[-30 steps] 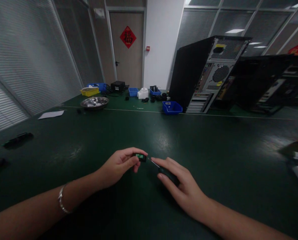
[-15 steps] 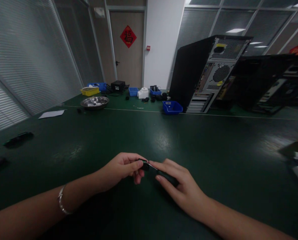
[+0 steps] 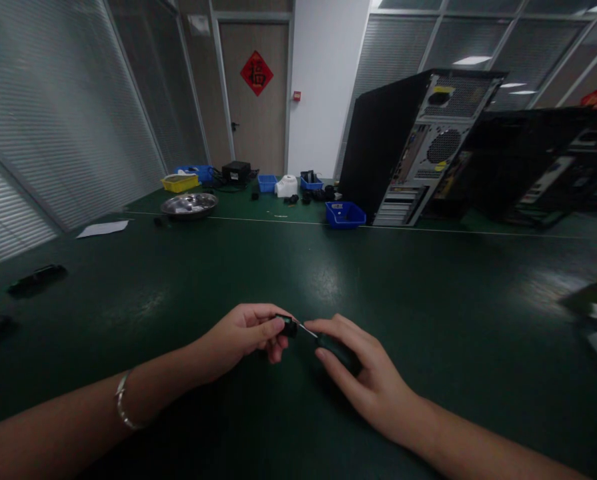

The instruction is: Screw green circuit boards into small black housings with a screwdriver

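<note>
Between thumb and fingers, my left hand (image 3: 253, 333) pinches a small black rectangular part (image 3: 287, 325) above the green tabletop. Its kind is too small and dark to make out. A screwdriver (image 3: 339, 353) with a dark handle lies in the grip of my right hand (image 3: 361, 363), index finger along its top. The thin metal shaft points left at the near end of the black part; whether the tip touches it I cannot tell. A silver bracelet circles my left wrist.
A metal bowl (image 3: 189, 205), a yellow tray (image 3: 181, 183) and a blue bin (image 3: 345, 215) stand toward the back. Behind the bin rises a black computer tower (image 3: 383, 147). A paper sheet (image 3: 103, 229) and a dark elongated object (image 3: 37, 279) lie at left.
My right hand and the screwdriver have shifted slightly to the right, away from the black part. The part has turned a little in my left hand, which otherwise stays in place.
</note>
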Available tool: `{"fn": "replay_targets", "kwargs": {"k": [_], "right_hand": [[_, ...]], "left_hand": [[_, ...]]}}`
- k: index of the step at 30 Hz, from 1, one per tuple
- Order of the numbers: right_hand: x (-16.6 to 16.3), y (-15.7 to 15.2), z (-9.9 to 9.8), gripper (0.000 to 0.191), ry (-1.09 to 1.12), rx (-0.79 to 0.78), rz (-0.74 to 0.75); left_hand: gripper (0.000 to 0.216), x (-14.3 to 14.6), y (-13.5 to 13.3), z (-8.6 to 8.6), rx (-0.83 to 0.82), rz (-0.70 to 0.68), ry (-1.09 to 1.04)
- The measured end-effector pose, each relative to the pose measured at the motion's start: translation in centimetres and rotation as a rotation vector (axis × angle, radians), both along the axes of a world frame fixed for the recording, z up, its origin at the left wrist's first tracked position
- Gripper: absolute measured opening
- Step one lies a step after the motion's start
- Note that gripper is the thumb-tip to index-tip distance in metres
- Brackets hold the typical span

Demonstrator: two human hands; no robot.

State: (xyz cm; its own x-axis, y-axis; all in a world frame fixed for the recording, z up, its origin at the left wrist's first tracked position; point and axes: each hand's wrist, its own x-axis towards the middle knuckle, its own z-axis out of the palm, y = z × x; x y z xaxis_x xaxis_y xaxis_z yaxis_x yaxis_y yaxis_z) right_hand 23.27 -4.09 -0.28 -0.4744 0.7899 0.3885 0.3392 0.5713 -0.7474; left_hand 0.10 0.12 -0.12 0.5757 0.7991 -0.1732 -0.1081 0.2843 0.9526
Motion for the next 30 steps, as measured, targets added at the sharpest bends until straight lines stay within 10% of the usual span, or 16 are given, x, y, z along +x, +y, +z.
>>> {"fn": "replay_targets", "kwargs": {"k": [30], "right_hand": [[-0.2, 0.1, 0.0, 0.034, 0.017, -0.024, 0.025]], "left_hand": [[0.025, -0.5, -0.3, 0.5, 0.199, 0.011, 0.078]]}}
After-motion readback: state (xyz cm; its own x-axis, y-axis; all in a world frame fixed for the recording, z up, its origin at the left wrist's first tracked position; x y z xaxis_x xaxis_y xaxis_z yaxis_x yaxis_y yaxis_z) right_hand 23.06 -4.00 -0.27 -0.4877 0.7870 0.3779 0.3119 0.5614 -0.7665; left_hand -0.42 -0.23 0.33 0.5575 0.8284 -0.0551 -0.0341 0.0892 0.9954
